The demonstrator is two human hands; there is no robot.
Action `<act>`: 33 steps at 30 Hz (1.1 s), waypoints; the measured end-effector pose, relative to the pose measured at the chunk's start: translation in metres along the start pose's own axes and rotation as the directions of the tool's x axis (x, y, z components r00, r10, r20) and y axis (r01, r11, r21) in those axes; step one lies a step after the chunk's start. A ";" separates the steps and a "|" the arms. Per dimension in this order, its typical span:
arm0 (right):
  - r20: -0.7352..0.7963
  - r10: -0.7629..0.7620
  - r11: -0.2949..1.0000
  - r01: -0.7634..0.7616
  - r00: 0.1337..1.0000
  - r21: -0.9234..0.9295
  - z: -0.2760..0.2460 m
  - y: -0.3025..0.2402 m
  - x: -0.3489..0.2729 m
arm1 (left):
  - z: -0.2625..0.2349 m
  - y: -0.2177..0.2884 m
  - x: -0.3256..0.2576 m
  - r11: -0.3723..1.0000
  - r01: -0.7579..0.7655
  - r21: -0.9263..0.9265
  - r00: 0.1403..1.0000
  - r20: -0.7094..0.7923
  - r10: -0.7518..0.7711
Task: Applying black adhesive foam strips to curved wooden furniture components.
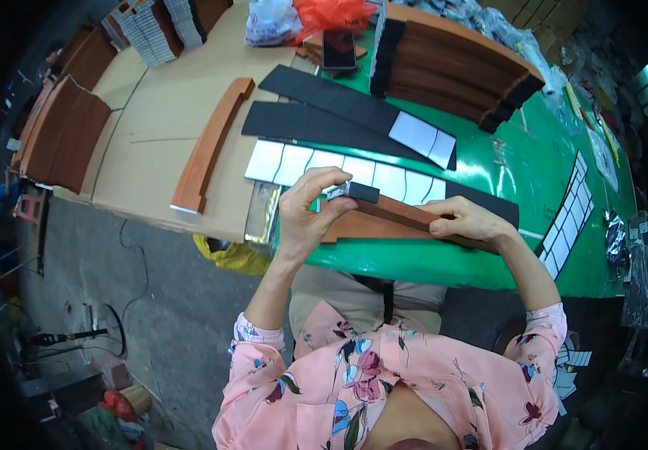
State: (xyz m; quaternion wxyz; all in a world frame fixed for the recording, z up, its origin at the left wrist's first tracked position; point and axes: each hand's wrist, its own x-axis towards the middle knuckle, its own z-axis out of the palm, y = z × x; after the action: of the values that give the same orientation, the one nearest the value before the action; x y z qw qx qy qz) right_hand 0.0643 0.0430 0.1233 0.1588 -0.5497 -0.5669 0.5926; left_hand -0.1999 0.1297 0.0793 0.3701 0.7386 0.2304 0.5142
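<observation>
A brown wooden bar [402, 211] is held up between my hands over the near edge of the green table. Around its left end sits a small black strip [363, 193], with a pale glinting bit beside it that I cannot make out. My left hand [309, 206] pinches this end between thumb and fingers. Farther along, my right hand [465, 220] grips the bar with fingers wrapped round it. Beneath the bar lies another orange-brown wooden piece [365, 227], partly hidden. Behind my hands is a strip of white-backed pads [324, 161].
Black strips [294, 124] lie beyond the pads. A curved wooden piece [215, 146] rests on cardboard [151, 154] at left. Stacked brown pieces [455, 67] stand at the back, near a phone [339, 51]. A white-squared sheet [567, 214] hangs over the right side of the green table [354, 259].
</observation>
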 end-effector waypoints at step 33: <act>-0.362 -0.620 0.696 0.274 0.696 -0.664 0.102 0.035 0.047 | 0.040 -0.046 -0.118 0.914 0.397 -0.086 0.918 0.058 -0.393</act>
State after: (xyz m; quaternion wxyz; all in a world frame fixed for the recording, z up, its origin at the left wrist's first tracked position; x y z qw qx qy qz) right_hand -0.0218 0.0194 0.0460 0.2950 -0.5554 -0.7632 0.1483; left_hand -0.2038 0.0609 -0.0343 0.5059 0.6681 0.3424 0.4247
